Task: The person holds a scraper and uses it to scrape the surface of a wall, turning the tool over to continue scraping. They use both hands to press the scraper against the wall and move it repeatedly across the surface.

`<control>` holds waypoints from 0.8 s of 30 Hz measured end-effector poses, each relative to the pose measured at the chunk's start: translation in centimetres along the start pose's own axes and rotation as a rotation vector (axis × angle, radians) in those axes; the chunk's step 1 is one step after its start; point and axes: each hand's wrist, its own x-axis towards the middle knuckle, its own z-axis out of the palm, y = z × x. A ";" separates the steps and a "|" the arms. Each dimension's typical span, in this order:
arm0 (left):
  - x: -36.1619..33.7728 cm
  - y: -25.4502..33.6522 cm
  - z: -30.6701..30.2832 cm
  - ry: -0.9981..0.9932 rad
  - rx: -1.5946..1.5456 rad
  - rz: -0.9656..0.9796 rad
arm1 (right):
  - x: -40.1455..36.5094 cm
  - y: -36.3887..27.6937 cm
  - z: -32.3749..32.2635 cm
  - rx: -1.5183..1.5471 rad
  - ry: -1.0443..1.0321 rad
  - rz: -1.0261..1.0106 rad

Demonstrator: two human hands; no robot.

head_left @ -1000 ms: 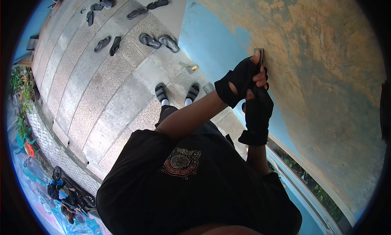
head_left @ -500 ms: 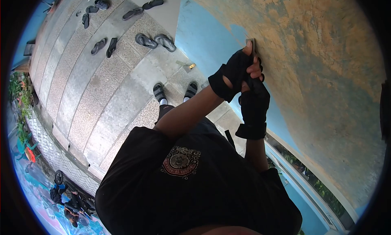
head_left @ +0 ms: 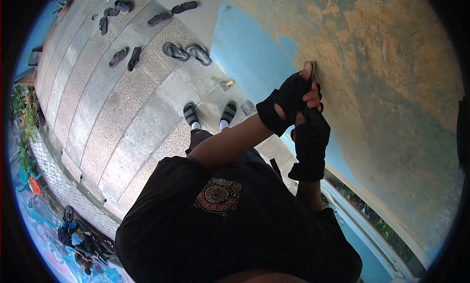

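Both hands wear black fingerless gloves and meet at the wall on the right. My left hand (head_left: 290, 104) is closed around the upper part of a scraper (head_left: 313, 67), its thumb pressed near the flat metal blade. Just below, my right hand (head_left: 312, 143) is closed too, wrapped round the lower part of the tool, where the handle is mostly hidden. The blade's edge lies at the wall (head_left: 382, 87), whose surface is patchy with tan and grey areas. Blue paint (head_left: 249, 52) covers the wall's strip nearest the floor.
Several sandals and shoes (head_left: 186, 52) lie on the tiled floor (head_left: 122, 106) ahead and to the left. A small yellow object (head_left: 230, 83) lies near the wall base. A motorcycle (head_left: 88, 244) stands at lower left, and a light-blue ledge (head_left: 362, 224) runs at lower right.
Both hands and the scraper have moved a short way down and to the right in view, along the wall. The grip looks the same.
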 end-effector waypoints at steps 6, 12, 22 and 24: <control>0.4 -1.1 0.4 -0.037 0.082 0.019 | -0.5 1.3 -0.5 0.043 0.032 -0.006; 0.9 0.7 -0.1 -0.022 0.047 0.054 | 1.0 0.5 0.5 0.155 0.021 -0.078; -0.1 -0.5 1.2 0.014 0.070 0.022 | -0.5 1.0 -0.1 0.068 0.064 -0.065; 0.1 0.1 1.0 -0.024 0.058 0.011 | -0.2 0.8 0.2 0.117 0.054 -0.015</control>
